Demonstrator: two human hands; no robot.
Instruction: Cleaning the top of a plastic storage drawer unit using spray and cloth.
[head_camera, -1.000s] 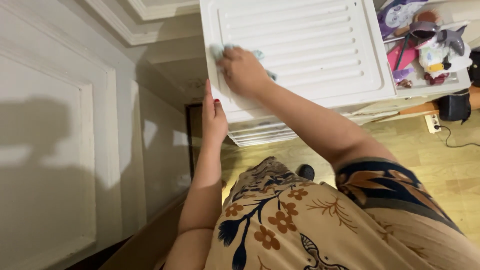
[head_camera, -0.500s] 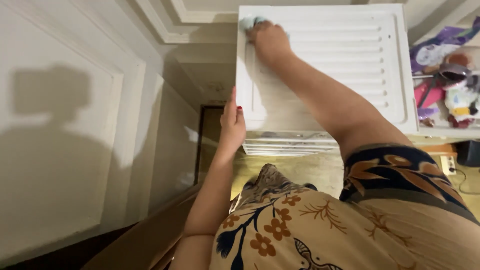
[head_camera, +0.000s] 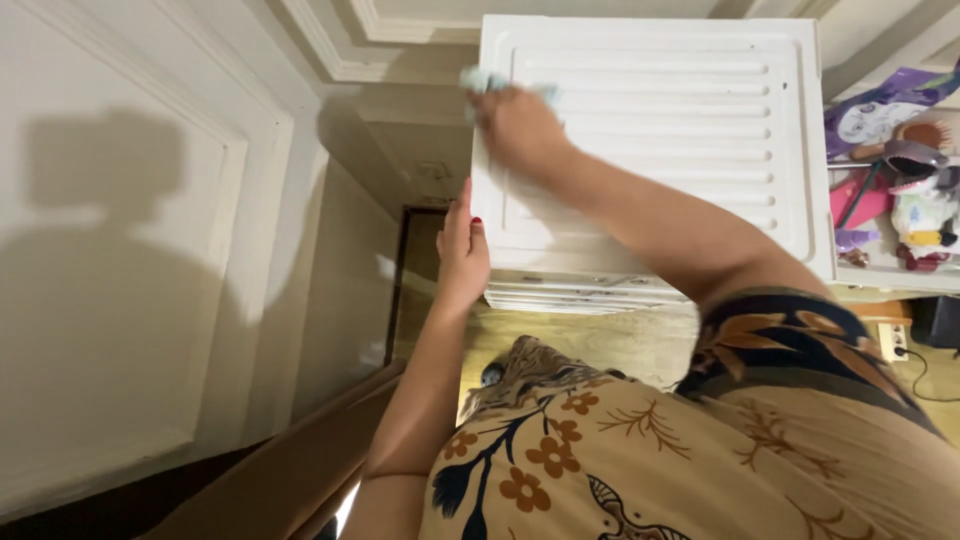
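A white ribbed top panel of a plastic drawer cabinet (head_camera: 680, 130) fills the upper middle. My right hand (head_camera: 515, 130) presses a pale blue-green cloth (head_camera: 475, 80) on the panel's left edge, near the far left corner; only the cloth's ends show past the fingers. My left hand (head_camera: 462, 250) lies flat against the cabinet's left side near its front corner, fingers straight. Stacked drawer fronts (head_camera: 580, 295) show just below the panel.
A white panelled wall (head_camera: 130, 250) stands close on the left, with a narrow gap (head_camera: 405, 280) between it and the cabinet. A shelf with toys and a purple packet (head_camera: 895, 160) sits to the right. A power strip (head_camera: 892, 342) and cable lie on the wooden floor.
My right hand with the cloth went from the panel's near left part up to the far left corner, then came back a little along the left edge. My left hand stayed on the cabinet's side.
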